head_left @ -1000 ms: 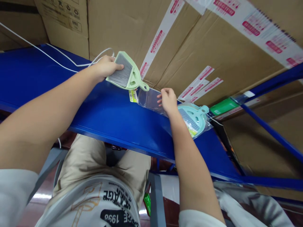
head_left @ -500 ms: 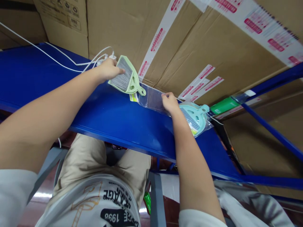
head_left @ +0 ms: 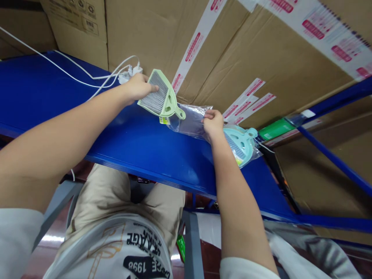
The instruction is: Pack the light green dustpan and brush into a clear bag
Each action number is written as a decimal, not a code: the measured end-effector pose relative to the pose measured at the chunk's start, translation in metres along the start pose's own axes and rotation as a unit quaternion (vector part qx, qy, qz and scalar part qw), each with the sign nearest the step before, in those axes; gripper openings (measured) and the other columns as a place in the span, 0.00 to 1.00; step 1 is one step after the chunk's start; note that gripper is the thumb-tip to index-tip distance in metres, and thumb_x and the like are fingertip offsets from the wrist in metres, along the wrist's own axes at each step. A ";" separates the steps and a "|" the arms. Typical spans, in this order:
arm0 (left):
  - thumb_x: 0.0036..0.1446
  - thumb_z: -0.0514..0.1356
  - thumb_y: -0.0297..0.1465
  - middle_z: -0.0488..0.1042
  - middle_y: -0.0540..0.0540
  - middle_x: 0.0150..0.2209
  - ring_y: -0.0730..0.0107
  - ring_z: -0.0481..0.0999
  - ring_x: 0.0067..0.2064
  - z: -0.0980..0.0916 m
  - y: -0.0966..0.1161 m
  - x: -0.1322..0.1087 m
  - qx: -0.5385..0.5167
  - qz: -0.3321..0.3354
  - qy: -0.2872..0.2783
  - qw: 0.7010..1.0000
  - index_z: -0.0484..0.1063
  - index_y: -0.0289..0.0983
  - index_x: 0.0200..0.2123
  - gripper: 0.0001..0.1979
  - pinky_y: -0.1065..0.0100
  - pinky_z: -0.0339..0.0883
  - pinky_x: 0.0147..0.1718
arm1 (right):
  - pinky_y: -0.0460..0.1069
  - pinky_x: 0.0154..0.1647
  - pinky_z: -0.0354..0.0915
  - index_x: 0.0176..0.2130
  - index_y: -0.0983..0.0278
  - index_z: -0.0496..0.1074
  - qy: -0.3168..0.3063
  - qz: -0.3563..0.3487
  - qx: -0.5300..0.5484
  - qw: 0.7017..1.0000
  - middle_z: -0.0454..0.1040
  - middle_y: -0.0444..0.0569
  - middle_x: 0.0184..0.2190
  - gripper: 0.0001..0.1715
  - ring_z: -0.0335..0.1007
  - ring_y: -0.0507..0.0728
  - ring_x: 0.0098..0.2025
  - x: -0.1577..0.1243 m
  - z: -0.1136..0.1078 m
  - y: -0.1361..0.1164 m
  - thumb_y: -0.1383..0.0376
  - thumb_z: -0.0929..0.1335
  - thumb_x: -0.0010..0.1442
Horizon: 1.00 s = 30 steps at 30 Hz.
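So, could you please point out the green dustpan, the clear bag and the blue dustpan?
green dustpan [head_left: 166, 104], head view, on its pan body by the brush.
clear bag [head_left: 188, 121], head view, on its middle.
blue dustpan [head_left: 243, 140], head view, on its pan.

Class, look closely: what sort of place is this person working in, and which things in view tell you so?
Probably a warehouse or packing room: taped cardboard cartons stacked behind a blue metal shelf, and small dustpan-and-brush sets, one unbagged, another bagged.
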State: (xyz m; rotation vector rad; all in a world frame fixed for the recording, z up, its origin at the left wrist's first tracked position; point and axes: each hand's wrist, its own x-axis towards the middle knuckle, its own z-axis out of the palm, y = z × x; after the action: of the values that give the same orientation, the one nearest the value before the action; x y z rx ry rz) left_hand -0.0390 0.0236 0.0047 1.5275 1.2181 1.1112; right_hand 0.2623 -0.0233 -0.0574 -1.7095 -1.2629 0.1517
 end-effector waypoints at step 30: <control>0.54 0.70 0.28 0.88 0.52 0.44 0.61 0.81 0.49 -0.013 0.010 0.004 -0.123 0.015 0.062 0.990 0.76 0.41 0.31 0.06 0.59 0.75 0.57 | 0.58 0.51 0.75 0.37 0.58 0.71 -0.161 0.010 -0.062 0.985 0.78 0.44 0.31 0.14 0.79 0.60 0.39 -0.053 0.007 -0.065 0.57 0.75 0.56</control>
State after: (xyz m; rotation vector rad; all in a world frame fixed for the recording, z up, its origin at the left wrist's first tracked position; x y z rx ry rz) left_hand -0.0490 0.0270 0.0179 1.3084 1.0968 1.3407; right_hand 0.1910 -0.0609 -0.0348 -1.8578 -1.5178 0.3808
